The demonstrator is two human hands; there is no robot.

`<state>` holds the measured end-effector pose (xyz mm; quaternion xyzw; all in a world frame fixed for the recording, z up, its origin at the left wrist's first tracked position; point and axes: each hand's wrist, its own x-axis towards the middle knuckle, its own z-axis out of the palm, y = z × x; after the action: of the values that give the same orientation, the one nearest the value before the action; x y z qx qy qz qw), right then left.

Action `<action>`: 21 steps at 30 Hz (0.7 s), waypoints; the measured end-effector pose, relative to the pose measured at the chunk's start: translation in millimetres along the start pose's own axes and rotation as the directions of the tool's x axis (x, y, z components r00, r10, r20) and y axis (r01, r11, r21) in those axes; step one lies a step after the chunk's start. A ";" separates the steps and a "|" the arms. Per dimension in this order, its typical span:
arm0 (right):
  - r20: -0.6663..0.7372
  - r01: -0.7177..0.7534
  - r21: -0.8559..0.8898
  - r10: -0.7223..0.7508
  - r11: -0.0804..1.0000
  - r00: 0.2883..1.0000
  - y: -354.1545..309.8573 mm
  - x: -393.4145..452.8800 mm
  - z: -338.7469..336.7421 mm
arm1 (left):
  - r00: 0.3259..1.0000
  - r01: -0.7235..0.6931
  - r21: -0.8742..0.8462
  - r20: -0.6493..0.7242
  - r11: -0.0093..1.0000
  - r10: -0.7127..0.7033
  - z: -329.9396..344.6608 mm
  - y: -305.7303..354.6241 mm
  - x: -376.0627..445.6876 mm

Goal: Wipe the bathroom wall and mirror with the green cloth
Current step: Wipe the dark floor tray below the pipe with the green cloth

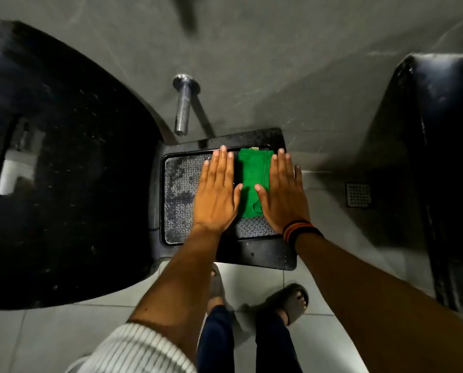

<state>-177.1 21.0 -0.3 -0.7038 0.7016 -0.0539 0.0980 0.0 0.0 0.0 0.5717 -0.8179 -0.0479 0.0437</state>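
Observation:
A folded green cloth (252, 181) lies on the patterned top of a small black stool (257, 255) that stands against the grey tiled wall (265, 63). My left hand (217, 192) rests flat on the patterned surface just left of the cloth, fingers spread. Flat on the cloth's right side lies my right hand (283, 192), its palm covering that edge. Neither hand grips the cloth. No mirror is in view.
A large black glossy counter (63, 170) fills the left. A chrome pipe (182, 106) sticks out of the wall above the stool. A black fixture (440, 170) stands at the right, a floor drain (359, 195) beside it. My sandalled feet (286, 302) are on pale floor tiles.

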 end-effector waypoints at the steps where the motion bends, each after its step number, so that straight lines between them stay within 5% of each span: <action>1: 0.022 -0.011 -0.004 0.011 1.000 1.000 0.0 0.3 6.8 | 1.000 0.017 0.021 0.019 1.000 -0.017 6.6 -3.4 -1.4; 21: 0.165 -0.087 -0.037 0.092 0.996 0.982 -19.2 62.2 105.3 | 1.000 0.000 0.070 -0.004 0.998 0.000 68.2 -37.2 25.2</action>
<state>-135.2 -34.6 -102.7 -0.6750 0.7225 0.0201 0.1481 17.4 -34.4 -71.9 0.5728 -0.8191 -0.0179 0.0253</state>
